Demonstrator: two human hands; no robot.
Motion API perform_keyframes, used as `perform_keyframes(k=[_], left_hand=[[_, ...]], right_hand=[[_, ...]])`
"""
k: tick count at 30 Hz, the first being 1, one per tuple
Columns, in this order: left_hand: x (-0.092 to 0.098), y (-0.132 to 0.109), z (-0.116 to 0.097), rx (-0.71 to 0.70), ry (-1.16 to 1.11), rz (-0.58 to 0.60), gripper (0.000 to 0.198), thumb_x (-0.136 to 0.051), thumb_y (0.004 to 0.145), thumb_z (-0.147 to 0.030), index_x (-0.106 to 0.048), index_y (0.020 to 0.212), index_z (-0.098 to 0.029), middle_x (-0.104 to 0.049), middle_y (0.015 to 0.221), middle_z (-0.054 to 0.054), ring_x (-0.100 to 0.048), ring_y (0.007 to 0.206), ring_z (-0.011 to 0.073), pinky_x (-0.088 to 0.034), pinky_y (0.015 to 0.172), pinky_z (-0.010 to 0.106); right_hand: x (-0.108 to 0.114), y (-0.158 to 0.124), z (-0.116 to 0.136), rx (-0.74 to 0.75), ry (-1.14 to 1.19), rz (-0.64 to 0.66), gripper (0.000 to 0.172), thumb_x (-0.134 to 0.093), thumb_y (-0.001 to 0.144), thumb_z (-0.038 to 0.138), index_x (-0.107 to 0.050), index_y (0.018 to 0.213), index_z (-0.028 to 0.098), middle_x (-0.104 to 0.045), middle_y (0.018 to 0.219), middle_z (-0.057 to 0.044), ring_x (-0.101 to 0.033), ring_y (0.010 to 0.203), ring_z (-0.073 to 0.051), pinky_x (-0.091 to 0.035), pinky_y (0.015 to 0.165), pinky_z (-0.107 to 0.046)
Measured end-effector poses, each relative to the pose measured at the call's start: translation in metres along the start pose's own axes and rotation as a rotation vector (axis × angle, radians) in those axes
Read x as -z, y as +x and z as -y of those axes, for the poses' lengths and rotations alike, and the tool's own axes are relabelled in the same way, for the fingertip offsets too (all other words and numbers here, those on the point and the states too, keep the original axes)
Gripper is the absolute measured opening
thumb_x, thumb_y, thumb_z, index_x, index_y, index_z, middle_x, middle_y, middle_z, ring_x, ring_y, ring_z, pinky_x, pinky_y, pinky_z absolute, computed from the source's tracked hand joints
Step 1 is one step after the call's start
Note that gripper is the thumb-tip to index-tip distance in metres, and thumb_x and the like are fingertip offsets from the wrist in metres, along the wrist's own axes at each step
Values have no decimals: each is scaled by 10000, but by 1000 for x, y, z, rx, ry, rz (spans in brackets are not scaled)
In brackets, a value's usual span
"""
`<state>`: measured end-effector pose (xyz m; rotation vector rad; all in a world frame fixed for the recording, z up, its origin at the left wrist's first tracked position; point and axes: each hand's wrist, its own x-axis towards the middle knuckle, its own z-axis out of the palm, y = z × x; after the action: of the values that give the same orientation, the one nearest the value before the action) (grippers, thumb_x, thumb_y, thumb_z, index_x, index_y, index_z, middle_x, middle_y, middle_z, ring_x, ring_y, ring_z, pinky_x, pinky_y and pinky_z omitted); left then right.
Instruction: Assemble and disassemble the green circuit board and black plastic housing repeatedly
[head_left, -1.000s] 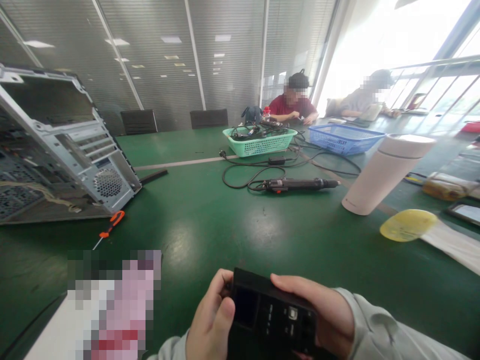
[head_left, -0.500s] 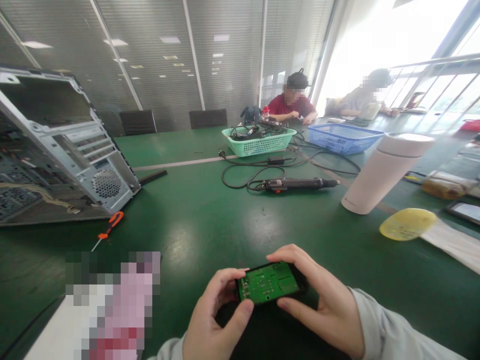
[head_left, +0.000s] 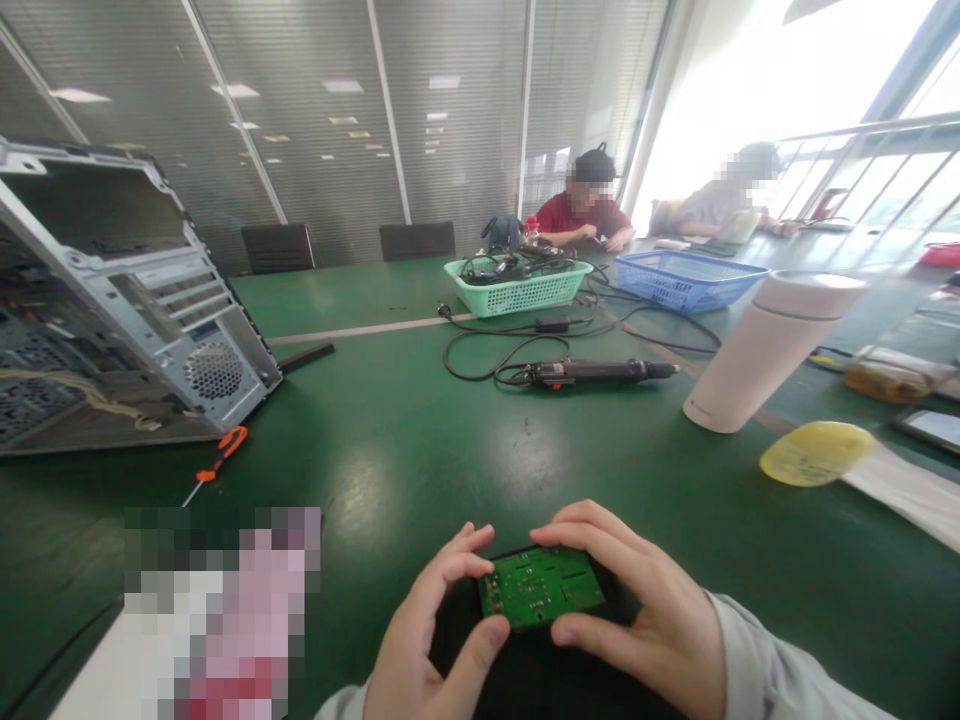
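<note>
A green circuit board (head_left: pixel 544 587) in a dark frame is held low over the near part of the green table. My left hand (head_left: pixel 442 630) grips its left end, with the thumb at the near corner and the index finger at the far corner. Around the right end, my right hand (head_left: pixel 645 605) has its fingers along the far edge and its thumb on the near edge. The board's solder side faces up. Its underside is hidden.
An open computer case (head_left: pixel 142 300) stands at the left, an orange-handled screwdriver (head_left: pixel 222 455) beside it. Farther off lie a black electric screwdriver (head_left: pixel 600 372), a green basket (head_left: pixel 521 295) of cables and a blue basket (head_left: pixel 686 280). A pale tumbler (head_left: pixel 772 350) stands right. Two people sit beyond.
The board has moved slightly nearer and tilted a little differently, with both hands following. Several fingers of my left hand have lifted and spread at the far left corner.
</note>
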<state>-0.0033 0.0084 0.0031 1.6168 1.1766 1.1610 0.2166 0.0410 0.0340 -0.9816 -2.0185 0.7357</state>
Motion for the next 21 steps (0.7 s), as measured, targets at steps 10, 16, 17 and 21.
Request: perform_keyframes(k=[10,16,17,21], left_hand=[[1,1,-8,-193,117,-53,263,-594,914,-256,-562,1153,-361,-685,1181,-4,-585,1210,225,-460,1030,360],[2,2,-15,-320,338,-50,365,-622,861,-221,-522,1200,-310,-651,1127,28,-621,1073,224,-500,956,349],[2,3,-15,-348,409,-42,437,-667,822,-234,-515,1227,-291,-648,1095,38,-630,1025,230,-519,914,345],[3,5,-16,-441,611,-35,530,-772,728,-249,-572,1219,-261,-658,939,32,-653,873,233,-542,778,315]], right_hand=[[-2,-1,2,71,-84,-67,404,-546,866,589,-523,1119,275,-620,1000,-17,-619,898,-137,-493,775,-250],[2,2,6,192,-237,-93,337,-531,903,527,-480,1098,257,-631,985,-22,-627,885,-136,-516,738,-235],[3,3,8,233,-272,-90,319,-529,912,505,-483,1100,250,-635,992,-29,-628,895,-141,-520,743,-237],[5,1,15,390,-409,-67,294,-486,940,466,-523,1101,223,-670,1001,-56,-631,958,-169,-526,820,-268]])
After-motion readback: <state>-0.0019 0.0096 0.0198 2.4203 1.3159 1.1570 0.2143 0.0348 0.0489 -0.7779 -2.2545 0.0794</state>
